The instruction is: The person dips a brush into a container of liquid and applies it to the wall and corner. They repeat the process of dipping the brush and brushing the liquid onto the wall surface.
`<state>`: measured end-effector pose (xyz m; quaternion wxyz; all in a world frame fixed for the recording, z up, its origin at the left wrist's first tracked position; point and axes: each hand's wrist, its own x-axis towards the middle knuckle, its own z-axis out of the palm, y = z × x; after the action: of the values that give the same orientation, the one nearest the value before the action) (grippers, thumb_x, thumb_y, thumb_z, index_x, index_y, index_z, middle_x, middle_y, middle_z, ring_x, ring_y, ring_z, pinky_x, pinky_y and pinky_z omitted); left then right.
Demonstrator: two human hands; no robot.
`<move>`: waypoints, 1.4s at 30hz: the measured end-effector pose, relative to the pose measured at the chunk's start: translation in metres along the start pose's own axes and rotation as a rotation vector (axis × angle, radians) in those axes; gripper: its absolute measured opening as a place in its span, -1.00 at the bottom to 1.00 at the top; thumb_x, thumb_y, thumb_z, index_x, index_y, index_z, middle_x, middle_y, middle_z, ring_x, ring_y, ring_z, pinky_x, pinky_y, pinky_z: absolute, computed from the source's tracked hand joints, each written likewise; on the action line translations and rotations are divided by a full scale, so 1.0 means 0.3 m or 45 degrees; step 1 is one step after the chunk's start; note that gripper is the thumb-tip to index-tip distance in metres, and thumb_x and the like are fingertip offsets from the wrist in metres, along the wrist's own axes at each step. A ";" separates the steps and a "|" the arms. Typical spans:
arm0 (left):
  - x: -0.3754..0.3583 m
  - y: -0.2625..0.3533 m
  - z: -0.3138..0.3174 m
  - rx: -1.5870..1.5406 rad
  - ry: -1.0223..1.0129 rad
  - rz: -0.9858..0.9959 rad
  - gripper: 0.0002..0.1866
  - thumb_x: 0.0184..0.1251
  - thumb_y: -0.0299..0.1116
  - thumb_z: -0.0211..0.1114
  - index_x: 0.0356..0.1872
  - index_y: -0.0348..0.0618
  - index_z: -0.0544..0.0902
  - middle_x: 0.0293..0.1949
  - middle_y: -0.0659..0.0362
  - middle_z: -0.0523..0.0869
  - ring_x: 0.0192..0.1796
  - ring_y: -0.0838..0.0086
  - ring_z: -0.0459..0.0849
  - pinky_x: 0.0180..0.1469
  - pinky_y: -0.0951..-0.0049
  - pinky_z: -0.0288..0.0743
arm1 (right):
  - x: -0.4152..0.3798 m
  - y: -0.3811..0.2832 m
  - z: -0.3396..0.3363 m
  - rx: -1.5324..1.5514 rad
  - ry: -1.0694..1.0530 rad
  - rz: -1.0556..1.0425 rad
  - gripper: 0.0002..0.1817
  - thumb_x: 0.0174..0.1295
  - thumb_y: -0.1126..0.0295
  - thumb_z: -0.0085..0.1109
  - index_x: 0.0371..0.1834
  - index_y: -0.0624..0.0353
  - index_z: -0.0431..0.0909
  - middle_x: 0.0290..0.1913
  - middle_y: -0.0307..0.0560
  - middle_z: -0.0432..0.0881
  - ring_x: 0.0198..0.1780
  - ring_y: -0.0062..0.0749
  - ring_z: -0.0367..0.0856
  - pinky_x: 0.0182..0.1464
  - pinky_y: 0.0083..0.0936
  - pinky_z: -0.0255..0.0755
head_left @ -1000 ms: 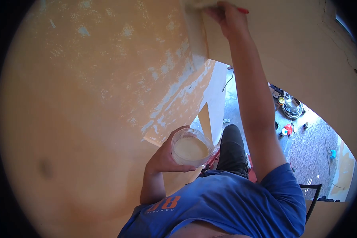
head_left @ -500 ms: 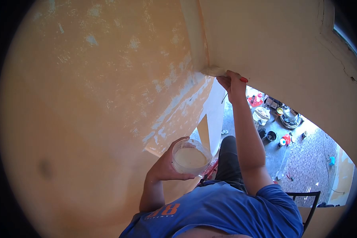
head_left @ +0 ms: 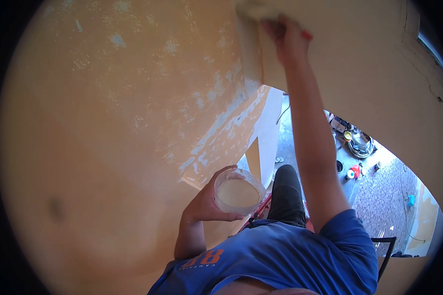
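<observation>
My left hand (head_left: 202, 204) grips the side of a clear plastic tub (head_left: 236, 173) in front of my chest, thumb low and fingers round the far side. Cream-coloured paint (head_left: 237, 192) fills part of it. High up at the corner, my right hand (head_left: 293, 43) is closed round a paintbrush (head_left: 253, 10), blurred by motion. The red end of its handle (head_left: 306, 35) sticks out past my hand on the right. Its pale bristles lie at the corner between the patchy orange wall (head_left: 108, 123) and the smoother beige surface (head_left: 359, 54).
Far below, through the opening, buckets, cans and a coiled hose (head_left: 362, 146) lie on the floor (head_left: 379, 196). A black metal frame (head_left: 391, 246) stands by my right side. Red metal parts show beside my leg (head_left: 286, 196). A crack (head_left: 423, 78) runs down the beige surface.
My right hand has moved up along the corner with the paintbrush, and the arm is stretched further. My left hand and the tub have stayed nearly in place.
</observation>
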<state>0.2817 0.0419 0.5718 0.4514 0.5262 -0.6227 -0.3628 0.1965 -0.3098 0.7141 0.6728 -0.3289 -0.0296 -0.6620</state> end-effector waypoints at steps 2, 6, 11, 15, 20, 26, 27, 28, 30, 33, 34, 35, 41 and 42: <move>-0.019 -0.001 0.000 -0.018 0.021 -0.010 0.21 -0.53 -0.31 0.70 0.31 -0.28 0.14 0.21 0.07 0.35 0.28 0.35 0.32 0.31 0.32 0.15 | -0.111 0.111 -0.117 -0.057 0.191 0.119 -0.67 0.24 0.47 0.03 0.02 0.40 0.31 -0.21 0.16 0.58 -0.20 -0.15 0.65 -0.11 -0.29 0.63; -0.028 -0.008 -0.006 -0.147 0.037 -0.119 0.20 -0.50 -0.29 0.69 0.31 -0.27 0.14 0.24 0.04 0.32 0.31 0.32 0.30 0.32 0.31 0.14 | -0.280 0.122 -0.291 -0.218 0.354 0.257 -0.67 0.24 0.45 0.04 0.03 0.35 0.31 -0.21 0.18 0.58 -0.23 -0.15 0.66 -0.12 -0.35 0.63; -0.028 -0.009 -0.012 -0.080 0.045 -0.060 0.18 -0.45 -0.28 0.68 0.32 -0.27 0.14 0.27 0.01 0.30 0.32 0.28 0.28 0.34 0.29 0.13 | -0.318 0.046 -0.280 -0.516 0.330 0.374 -0.66 0.22 0.48 0.03 0.04 0.34 0.30 -0.13 0.16 0.54 -0.19 -0.18 0.66 -0.18 -0.41 0.67; -0.041 0.004 -0.011 -0.066 0.034 -0.066 0.18 -0.44 -0.27 0.68 0.32 -0.27 0.12 0.27 0.00 0.30 0.33 0.29 0.28 0.34 0.29 0.13 | -0.134 0.043 -0.130 -0.458 0.201 0.182 -0.67 0.21 0.51 0.01 0.03 0.38 0.32 -0.08 0.16 0.51 -0.20 -0.14 0.65 -0.19 -0.37 0.69; -0.042 0.007 -0.010 -0.124 0.039 -0.058 0.18 -0.43 -0.27 0.68 0.33 -0.28 0.11 0.23 0.01 0.35 0.31 0.30 0.30 0.34 0.30 0.14 | 0.035 -0.122 0.033 -0.286 -0.031 0.096 -0.69 0.20 0.54 0.02 0.01 0.42 0.34 -0.15 0.14 0.55 -0.23 -0.14 0.65 -0.17 -0.36 0.66; -0.050 -0.016 -0.009 -0.114 0.070 -0.070 0.17 -0.51 -0.29 0.69 0.29 -0.28 0.17 0.17 0.09 0.39 0.29 0.36 0.32 0.35 0.32 0.08 | -0.014 -0.178 -0.059 -1.019 -0.454 -0.664 -0.71 0.17 0.54 0.17 -0.03 0.36 0.48 -0.06 0.00 0.60 -0.03 -0.33 0.61 0.05 -0.49 0.51; -0.049 -0.023 -0.011 -0.120 0.056 -0.078 0.18 -0.51 -0.28 0.69 0.29 -0.29 0.15 0.16 0.10 0.41 0.29 0.36 0.32 0.34 0.32 0.08 | -0.007 -0.164 -0.095 -1.375 -0.576 -0.785 -0.73 0.17 0.54 0.18 -0.04 0.32 0.53 -0.02 -0.07 0.61 0.04 -0.40 0.57 0.13 -0.53 0.44; -0.045 -0.028 -0.014 -0.121 0.041 -0.085 0.19 -0.51 -0.28 0.69 0.30 -0.29 0.14 0.15 0.10 0.42 0.29 0.36 0.32 0.34 0.33 0.08 | -0.007 -0.139 -0.119 -1.374 -0.579 -0.796 -0.73 0.17 0.54 0.18 -0.04 0.32 0.53 -0.02 -0.07 0.61 0.04 -0.40 0.57 0.13 -0.53 0.44; -0.036 -0.040 -0.014 -0.111 0.047 -0.080 0.20 -0.51 -0.28 0.69 0.30 -0.28 0.13 0.14 0.10 0.43 0.28 0.36 0.32 0.33 0.33 0.10 | -0.019 -0.075 -0.179 -1.404 -0.664 -0.679 -0.75 0.18 0.57 0.18 -0.06 0.25 0.59 0.03 -0.16 0.61 0.11 -0.49 0.52 0.22 -0.56 0.32; -0.027 -0.040 -0.015 -0.114 0.033 -0.125 0.19 -0.46 -0.28 0.68 0.32 -0.29 0.11 0.19 0.06 0.39 0.29 0.33 0.32 0.33 0.31 0.12 | -0.068 0.028 -0.314 -1.177 -0.702 -0.469 -0.72 0.17 0.61 0.17 -0.03 0.25 0.57 0.04 -0.11 0.60 0.13 -0.44 0.51 0.24 -0.50 0.31; -0.028 -0.037 -0.015 -0.133 0.020 -0.164 0.18 -0.41 -0.28 0.67 0.33 -0.29 0.11 0.24 0.01 0.34 0.31 0.30 0.30 0.34 0.29 0.12 | -0.100 0.052 -0.364 -1.169 -0.694 -0.469 -0.72 0.17 0.61 0.17 -0.03 0.25 0.57 0.04 -0.11 0.60 0.13 -0.44 0.51 0.24 -0.50 0.31; -0.025 -0.033 -0.018 -0.125 0.019 -0.167 0.18 -0.41 -0.28 0.67 0.33 -0.29 0.11 0.24 0.01 0.34 0.31 0.30 0.30 0.34 0.29 0.12 | -0.133 0.066 -0.417 -1.197 -0.740 -0.427 -0.70 0.15 0.62 0.17 -0.02 0.25 0.56 0.04 -0.09 0.60 0.13 -0.43 0.51 0.23 -0.49 0.31; -0.024 -0.010 -0.028 -0.089 -0.006 -0.180 0.18 -0.41 -0.28 0.67 0.34 -0.28 0.10 0.21 0.02 0.37 0.30 0.32 0.31 0.34 0.30 0.13 | -0.177 -0.067 -0.527 -1.380 -1.014 -0.122 -0.69 0.11 0.67 0.17 -0.04 0.24 0.59 0.05 -0.06 0.59 0.15 -0.33 0.50 0.24 -0.45 0.33; -0.027 -0.017 -0.030 -0.082 0.020 -0.145 0.18 -0.41 -0.29 0.67 0.34 -0.28 0.10 0.19 0.02 0.39 0.30 0.32 0.32 0.33 0.31 0.13 | -0.163 -0.114 -0.498 -1.471 -1.111 -0.027 -0.69 0.10 0.67 0.18 -0.06 0.22 0.61 0.05 -0.05 0.59 0.14 -0.32 0.51 0.23 -0.45 0.35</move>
<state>0.2920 0.0492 0.5687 0.4517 0.5488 -0.5761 -0.4037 0.1002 -0.3362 0.5879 0.3120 -0.8660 0.0559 -0.3868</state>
